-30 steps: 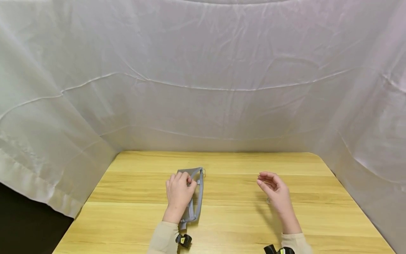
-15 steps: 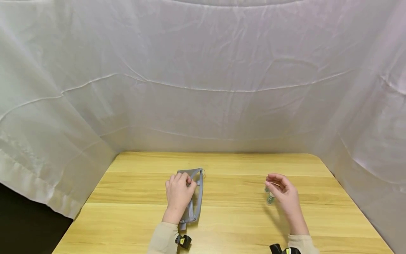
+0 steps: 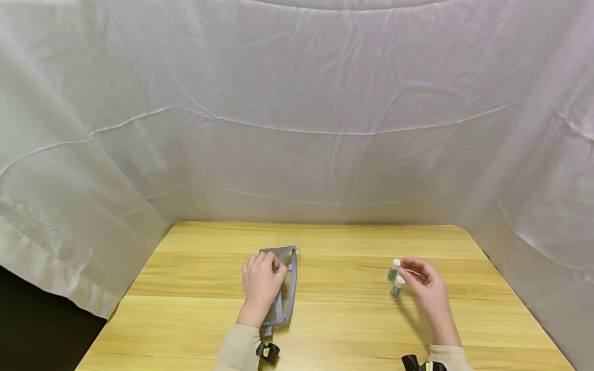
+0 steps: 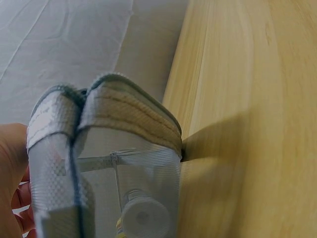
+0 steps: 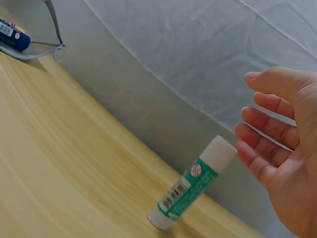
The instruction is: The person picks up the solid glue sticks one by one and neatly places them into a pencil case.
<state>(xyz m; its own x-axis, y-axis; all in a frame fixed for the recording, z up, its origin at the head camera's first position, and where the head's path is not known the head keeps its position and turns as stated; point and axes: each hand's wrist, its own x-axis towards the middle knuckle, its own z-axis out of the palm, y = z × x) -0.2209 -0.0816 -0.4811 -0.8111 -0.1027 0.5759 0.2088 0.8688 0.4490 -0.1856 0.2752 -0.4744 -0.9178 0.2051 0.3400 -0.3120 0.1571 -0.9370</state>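
Note:
At left on the table, a grey mesh zipper pouch (image 3: 291, 288) lies with its mouth open. My left hand (image 3: 262, 283) grips its left side; the fingertips are partly hidden by the pouch. Through the mesh in the left wrist view, a round whitish end of something (image 4: 144, 217) shows inside. Over on the right, two green-and-white glue sticks stand upright close together, one farther back (image 3: 393, 270) and one nearer (image 3: 396, 288). Right beside them is my right hand (image 3: 427, 288), fingers loosely bent and holding nothing. In the right wrist view only one glue stick (image 5: 193, 183) shows.
A dark blue tube with a barcode label (image 5: 14, 34) sits at the pouch in the right wrist view. Pale cloth (image 3: 325, 165) hangs behind and at both sides of the wooden table (image 3: 339, 330).
My right hand has drawn off to the right, and both glue sticks have come into view where it was. My left hand and the pouch have stayed in place.

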